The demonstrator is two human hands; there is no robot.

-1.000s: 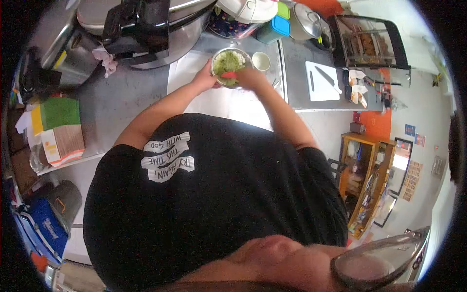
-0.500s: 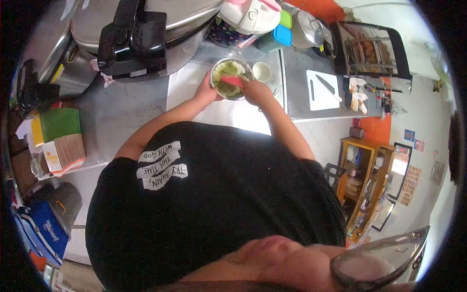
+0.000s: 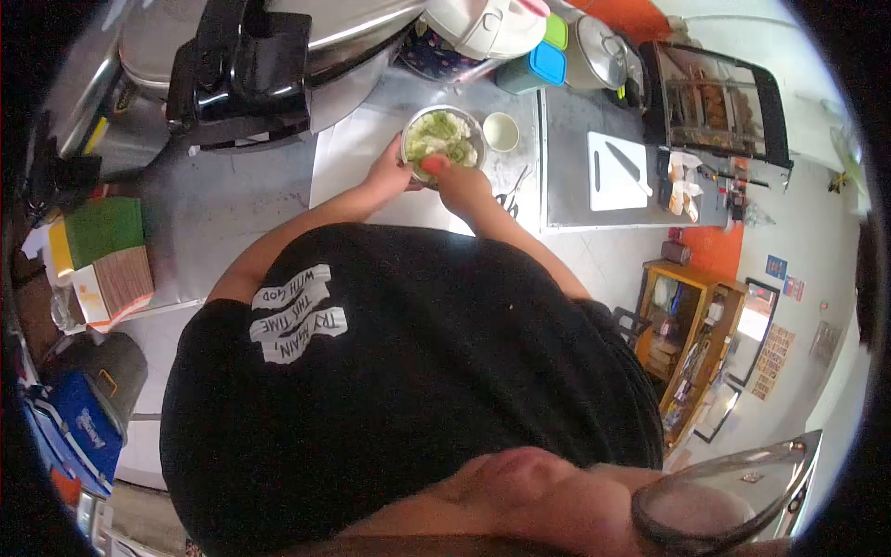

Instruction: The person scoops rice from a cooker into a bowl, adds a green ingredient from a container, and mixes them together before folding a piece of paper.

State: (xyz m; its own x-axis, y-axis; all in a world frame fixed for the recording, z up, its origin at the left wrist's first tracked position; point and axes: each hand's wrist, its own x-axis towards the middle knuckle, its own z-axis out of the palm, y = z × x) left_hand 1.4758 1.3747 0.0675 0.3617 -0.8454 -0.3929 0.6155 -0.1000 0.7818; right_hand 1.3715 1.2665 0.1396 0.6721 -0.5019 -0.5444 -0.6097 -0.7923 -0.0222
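A metal mixing bowl point(image 3: 406, 131) rests on a white sheet point(image 3: 348, 153) on the steel counter. It holds a lumpy mixture point(image 3: 436, 133), part pale green and part white. My left hand point(image 3: 388, 171) grips the bowl's near left rim. In my right hand point(image 3: 461, 188) is a red spatula point(image 3: 433, 164), its blade in the mixture at the near side of the bowl; my fingers hide its handle. Just right of the bowl stands a small pale cup point(image 3: 501, 133). Scissors point(image 3: 511, 197) lie beside my right wrist.
A large pot with a black handle point(image 3: 237, 79) stands at the back left. Lidded containers point(image 3: 538, 67) line the back. On the right counter, a knife point(image 3: 622, 160) lies on a white cutting board point(image 3: 605, 190). A green-and-white box point(image 3: 109, 269) sits at the left.
My right hand has drawn the red spatula toward me and left, to the near side of the bowl. More of the mixture and the scissors now show. My left hand still grips the bowl.
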